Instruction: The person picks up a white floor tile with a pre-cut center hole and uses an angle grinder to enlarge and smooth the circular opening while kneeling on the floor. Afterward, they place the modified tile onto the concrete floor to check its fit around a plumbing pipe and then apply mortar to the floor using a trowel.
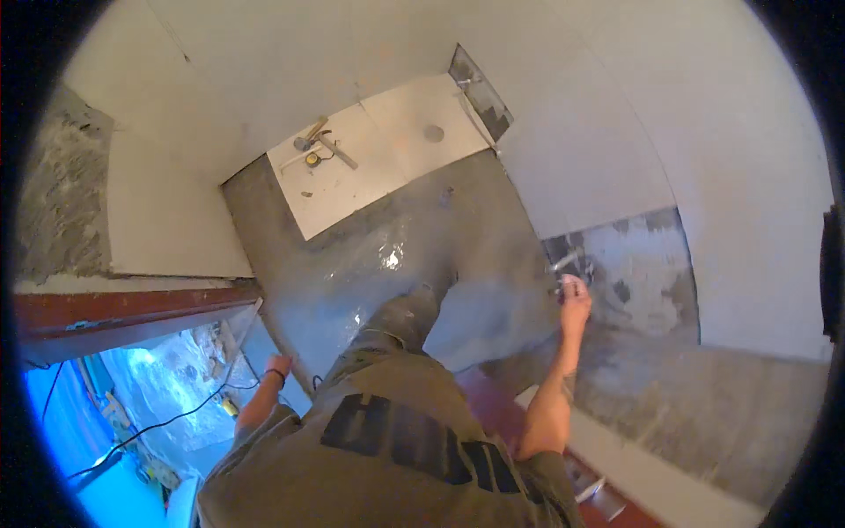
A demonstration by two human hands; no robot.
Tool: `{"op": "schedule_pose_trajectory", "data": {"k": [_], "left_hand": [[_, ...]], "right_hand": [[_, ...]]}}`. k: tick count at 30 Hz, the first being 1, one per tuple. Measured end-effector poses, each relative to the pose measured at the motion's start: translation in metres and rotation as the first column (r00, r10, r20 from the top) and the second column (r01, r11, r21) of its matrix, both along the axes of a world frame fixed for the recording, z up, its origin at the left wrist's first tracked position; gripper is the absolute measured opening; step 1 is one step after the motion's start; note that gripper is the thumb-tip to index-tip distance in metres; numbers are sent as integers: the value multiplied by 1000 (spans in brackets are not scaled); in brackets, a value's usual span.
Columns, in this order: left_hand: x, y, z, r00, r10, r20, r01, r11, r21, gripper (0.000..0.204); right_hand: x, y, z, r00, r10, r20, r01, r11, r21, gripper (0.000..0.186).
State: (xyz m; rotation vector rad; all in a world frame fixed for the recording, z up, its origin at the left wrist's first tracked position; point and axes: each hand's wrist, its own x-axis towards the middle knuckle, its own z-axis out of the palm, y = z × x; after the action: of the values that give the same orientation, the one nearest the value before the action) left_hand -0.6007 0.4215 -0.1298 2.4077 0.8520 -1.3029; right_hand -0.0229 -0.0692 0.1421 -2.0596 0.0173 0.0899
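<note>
Right hand (575, 289) outstretched at wall fitting (566, 262), left hand (280, 363) out sideways

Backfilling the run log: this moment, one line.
right hand: at silvery metal fitting | left hand: hold unclear | tan-handled tools: on white rectangular panel

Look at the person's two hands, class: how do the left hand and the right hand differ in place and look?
The right hand is at a silvery fitting in the wall; the left hand is near the black cable. The left wrist wears a dark band; none shows on the right wrist. The right hand is farther forward than the left hand. Both are bare.
</note>
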Motion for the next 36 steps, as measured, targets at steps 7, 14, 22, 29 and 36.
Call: {"op": "schedule_pose_trajectory", "data": {"k": [7, 14, 22, 29, 36], "left_hand": [[363, -35, 8, 795, 463, 391, -408, 886, -220, 48], [685, -40, 240, 412, 490, 769, -172, 870, -462, 41], [739, -29, 175, 135, 740, 659, -562, 605, -564, 38], [777, -60, -13, 102, 866, 490, -734, 398, -551, 37], [903, -13, -307, 286, 804, 521, -818, 488, -304, 48]], "right_hand": [[239, -23, -48, 976, 214, -30, -214, 935, -284, 28], [346, 47, -100, 878, 332, -346, -357, 934, -10, 29], [516, 203, -251, 804, 508, -310, -491, 860, 138, 25], [601, 329, -504, 709, 585, -394, -585, 800, 135, 17], [640, 417, -698, 585, 792, -172, -810, 563, -164, 17]]}}
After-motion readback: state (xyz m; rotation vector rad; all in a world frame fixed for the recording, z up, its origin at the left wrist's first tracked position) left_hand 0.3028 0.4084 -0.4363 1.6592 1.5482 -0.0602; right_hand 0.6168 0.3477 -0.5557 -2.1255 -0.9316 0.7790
